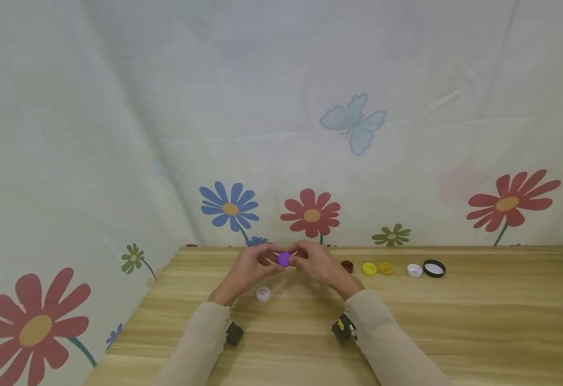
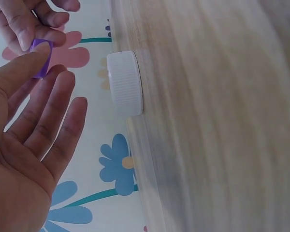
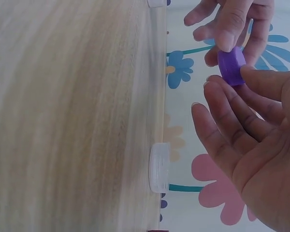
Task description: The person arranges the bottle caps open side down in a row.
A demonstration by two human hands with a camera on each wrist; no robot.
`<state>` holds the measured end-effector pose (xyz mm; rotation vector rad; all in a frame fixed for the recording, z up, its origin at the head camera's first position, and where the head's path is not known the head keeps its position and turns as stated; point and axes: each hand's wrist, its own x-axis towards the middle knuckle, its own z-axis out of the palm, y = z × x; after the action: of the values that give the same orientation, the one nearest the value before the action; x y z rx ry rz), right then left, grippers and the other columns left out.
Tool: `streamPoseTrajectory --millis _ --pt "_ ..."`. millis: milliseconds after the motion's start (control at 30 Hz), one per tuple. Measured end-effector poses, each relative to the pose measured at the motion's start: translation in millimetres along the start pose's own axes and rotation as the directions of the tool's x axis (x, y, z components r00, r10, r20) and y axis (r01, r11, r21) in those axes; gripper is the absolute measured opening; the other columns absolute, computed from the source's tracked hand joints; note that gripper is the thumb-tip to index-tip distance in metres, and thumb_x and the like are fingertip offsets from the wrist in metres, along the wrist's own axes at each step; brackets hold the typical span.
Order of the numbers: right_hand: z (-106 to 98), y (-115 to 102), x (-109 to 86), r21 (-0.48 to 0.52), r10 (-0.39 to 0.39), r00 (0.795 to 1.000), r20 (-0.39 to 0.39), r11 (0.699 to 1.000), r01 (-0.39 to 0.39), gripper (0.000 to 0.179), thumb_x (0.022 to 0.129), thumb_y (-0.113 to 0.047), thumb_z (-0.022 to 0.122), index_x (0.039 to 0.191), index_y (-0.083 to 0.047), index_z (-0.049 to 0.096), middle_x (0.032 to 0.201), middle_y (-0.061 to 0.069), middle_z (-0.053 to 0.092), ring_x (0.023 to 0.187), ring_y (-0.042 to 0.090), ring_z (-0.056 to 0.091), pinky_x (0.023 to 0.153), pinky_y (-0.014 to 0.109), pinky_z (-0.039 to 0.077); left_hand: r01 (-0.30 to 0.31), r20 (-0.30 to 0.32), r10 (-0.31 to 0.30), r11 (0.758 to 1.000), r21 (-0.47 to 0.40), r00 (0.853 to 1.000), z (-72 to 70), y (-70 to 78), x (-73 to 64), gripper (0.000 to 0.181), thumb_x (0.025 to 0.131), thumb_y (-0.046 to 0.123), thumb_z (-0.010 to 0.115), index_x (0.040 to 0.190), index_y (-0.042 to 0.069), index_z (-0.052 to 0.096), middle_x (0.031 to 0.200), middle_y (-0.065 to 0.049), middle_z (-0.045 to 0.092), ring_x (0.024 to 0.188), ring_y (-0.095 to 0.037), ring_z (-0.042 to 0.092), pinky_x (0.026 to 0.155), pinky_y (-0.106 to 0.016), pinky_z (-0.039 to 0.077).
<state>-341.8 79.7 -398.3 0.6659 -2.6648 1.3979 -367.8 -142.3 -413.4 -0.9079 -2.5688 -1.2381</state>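
Observation:
A small purple bottle cap (image 1: pixel 284 259) is held above the table between both hands. My left hand (image 1: pixel 252 266) pinches one side of it with thumb and fingertips. On the other side my right hand (image 1: pixel 321 262) pinches it too. The right wrist view shows the ridged wall of the purple cap (image 3: pixel 231 66). Below and beside the left hand, a white cap (image 1: pixel 263 294) with red print lies on the wooden table. Its ridged side faces the left wrist view. A translucent cap (image 3: pixel 159 167) stands on the table below the right hand in the right wrist view.
Right of the hands, a row of caps lies along the back of the table (image 1: pixel 498 321): dark red (image 1: pixel 347 266), yellow (image 1: pixel 369 268), orange-yellow (image 1: pixel 385 268), white (image 1: pixel 414 270) and a larger black-rimmed one (image 1: pixel 434 268). A flowered cloth (image 1: pixel 271 161) hangs behind.

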Motion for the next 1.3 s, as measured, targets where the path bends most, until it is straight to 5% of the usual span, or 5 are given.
streamPoseTrajectory --millis 333,667,1300 --pt "0.9 -1.4 0.2 -0.043 0.010 0.999 0.033 0.999 -0.009 0.019 0.099 -0.015 0.077 0.117 -0.008 0.074 0.104 -0.001 0.071 0.098 0.018 0.066 0.086 0.037 0.058 0.006 0.011 -0.006 1.000 0.014 1.000 -1.0 0.1 -1.9 0.032 0.092 0.014 0.085 0.122 0.008 0.078 0.106 -0.005 0.078 0.094 -0.017 0.072 0.081 -0.032 0.059" --pt "2.4 -0.3 0.5 -0.037 0.003 0.999 0.044 0.999 -0.002 0.020 0.095 -0.012 0.082 0.113 -0.011 0.075 0.102 -0.003 0.071 0.095 0.018 0.065 0.087 0.036 0.059 -0.045 0.041 0.045 0.999 0.018 0.998 -0.1 -4.6 -2.4 0.022 0.093 0.013 0.085 0.114 0.008 0.081 0.106 0.000 0.080 0.094 -0.016 0.072 0.080 -0.032 0.059" --pt "-0.6 -0.6 1.4 -0.063 0.017 0.998 0.060 0.998 -0.013 0.021 0.092 -0.008 0.084 0.109 -0.010 0.072 0.100 -0.002 0.071 0.095 0.017 0.066 0.092 0.038 0.058 -0.017 0.061 0.017 1.000 0.002 0.998 0.3 0.6 -2.4 0.027 0.090 0.009 0.087 0.115 0.007 0.079 0.101 0.000 0.078 0.092 -0.015 0.072 0.080 -0.030 0.059"
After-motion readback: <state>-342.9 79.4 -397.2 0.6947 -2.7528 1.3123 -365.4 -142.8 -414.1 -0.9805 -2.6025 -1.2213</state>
